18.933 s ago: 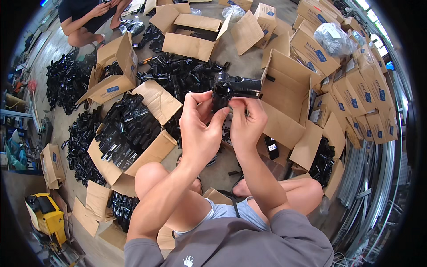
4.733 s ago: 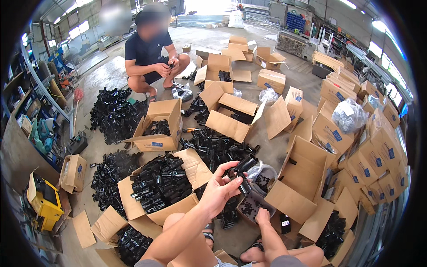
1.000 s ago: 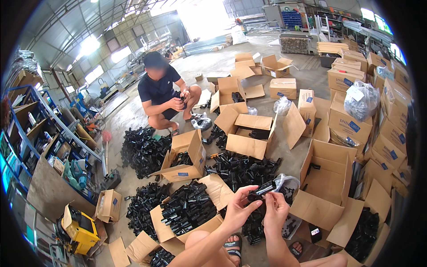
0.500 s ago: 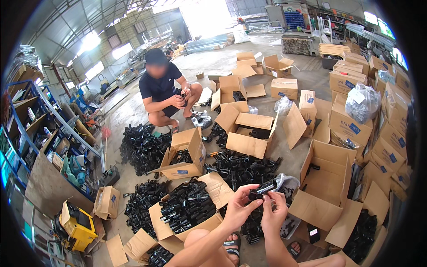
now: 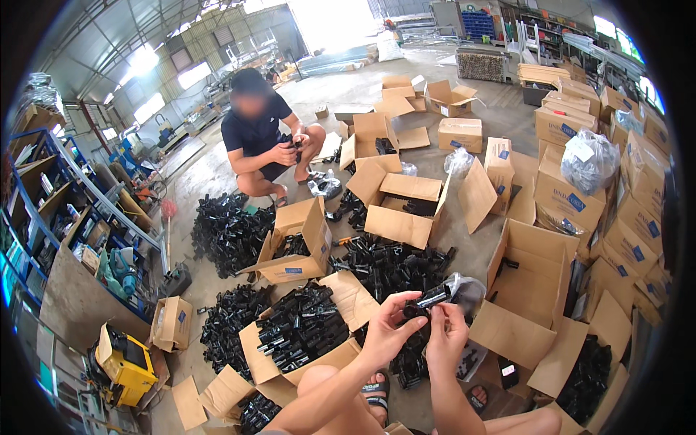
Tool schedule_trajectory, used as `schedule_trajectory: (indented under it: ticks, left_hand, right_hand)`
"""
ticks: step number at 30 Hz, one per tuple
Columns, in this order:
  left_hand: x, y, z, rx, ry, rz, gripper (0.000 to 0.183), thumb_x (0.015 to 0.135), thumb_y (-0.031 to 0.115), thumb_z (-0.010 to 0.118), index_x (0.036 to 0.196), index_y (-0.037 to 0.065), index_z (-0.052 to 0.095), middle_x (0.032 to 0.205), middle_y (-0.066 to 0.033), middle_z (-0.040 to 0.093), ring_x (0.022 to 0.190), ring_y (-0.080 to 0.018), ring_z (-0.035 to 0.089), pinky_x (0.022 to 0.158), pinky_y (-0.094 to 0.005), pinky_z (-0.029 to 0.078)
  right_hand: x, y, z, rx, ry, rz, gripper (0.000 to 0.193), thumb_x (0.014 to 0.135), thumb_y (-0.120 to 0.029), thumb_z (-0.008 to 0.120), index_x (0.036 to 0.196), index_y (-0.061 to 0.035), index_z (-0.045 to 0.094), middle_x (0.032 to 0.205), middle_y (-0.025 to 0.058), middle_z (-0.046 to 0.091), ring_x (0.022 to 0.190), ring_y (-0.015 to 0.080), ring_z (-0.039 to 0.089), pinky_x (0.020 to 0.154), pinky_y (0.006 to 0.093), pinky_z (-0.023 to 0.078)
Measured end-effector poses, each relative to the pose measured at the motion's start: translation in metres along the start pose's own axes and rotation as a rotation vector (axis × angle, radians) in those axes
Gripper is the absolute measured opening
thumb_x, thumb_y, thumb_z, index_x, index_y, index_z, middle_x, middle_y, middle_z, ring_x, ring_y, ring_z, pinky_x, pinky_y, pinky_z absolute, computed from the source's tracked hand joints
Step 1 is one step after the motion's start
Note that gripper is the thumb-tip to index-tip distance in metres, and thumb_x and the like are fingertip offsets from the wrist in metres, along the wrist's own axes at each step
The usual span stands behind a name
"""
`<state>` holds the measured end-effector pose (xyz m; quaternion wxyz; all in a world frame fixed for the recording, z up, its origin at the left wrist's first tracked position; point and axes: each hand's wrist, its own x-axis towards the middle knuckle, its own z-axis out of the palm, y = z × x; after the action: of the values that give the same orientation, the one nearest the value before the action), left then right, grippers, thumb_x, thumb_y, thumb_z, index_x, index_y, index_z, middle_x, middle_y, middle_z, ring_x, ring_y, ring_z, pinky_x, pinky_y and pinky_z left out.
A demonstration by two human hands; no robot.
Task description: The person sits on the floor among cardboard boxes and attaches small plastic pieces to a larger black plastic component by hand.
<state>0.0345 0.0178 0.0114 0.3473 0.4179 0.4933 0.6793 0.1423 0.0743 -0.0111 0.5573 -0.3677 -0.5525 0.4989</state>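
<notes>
Shiny black tubular fitting [image 5: 435, 296], aslant

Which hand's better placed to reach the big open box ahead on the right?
Right, I'd say: the right hand is nearer that box; the left hand sits farther left, gripping the black part. Both hands are at the part, though.

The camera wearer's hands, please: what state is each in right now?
Left hand: closed on a black tubular fitting.
Right hand: fingertips at that fitting; grip unclear.
</notes>
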Motion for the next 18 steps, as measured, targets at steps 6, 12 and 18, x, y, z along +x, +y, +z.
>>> schedule_trajectory:
  ticks: [6,12,18]
  left_hand:
    - [0.0,-0.004,-0.003,0.002,-0.004,-0.005,0.047,0.089,-0.003,0.075,0.133,0.005,0.059,0.126,-0.0021,0.062,0.112,-0.0104,0.061,0.097,-0.0275,0.049]
    - [-0.002,-0.003,-0.001,0.013,-0.001,-0.002,0.047,0.089,-0.003,0.075,0.133,0.005,0.06,0.126,-0.0017,0.062,0.113,-0.0101,0.06,0.098,-0.0277,0.049]
    - [0.0,-0.001,0.0,-0.004,-0.003,-0.009,0.048,0.088,-0.003,0.076,0.133,0.006,0.06,0.126,-0.0015,0.063,0.112,-0.0101,0.06,0.099,-0.0276,0.049]
  right_hand:
    - [-0.001,-0.006,0.002,-0.114,0.002,-0.1,0.009,0.096,-0.008,0.065,0.095,0.0008,0.067,0.094,0.0112,0.064,0.088,0.0242,0.063,0.081,0.0347,0.049]
    - [0.004,-0.004,-0.007,-0.095,-0.079,-0.073,0.009,0.094,-0.007,0.067,0.096,0.0017,0.066,0.096,0.0123,0.065,0.093,0.0262,0.063,0.086,0.0364,0.049]
    - [0.0,0.01,0.004,0.099,0.018,-0.002,0.014,0.098,-0.012,0.064,0.097,0.0014,0.065,0.1,0.0108,0.064,0.092,0.0238,0.062,0.085,0.0347,0.048]
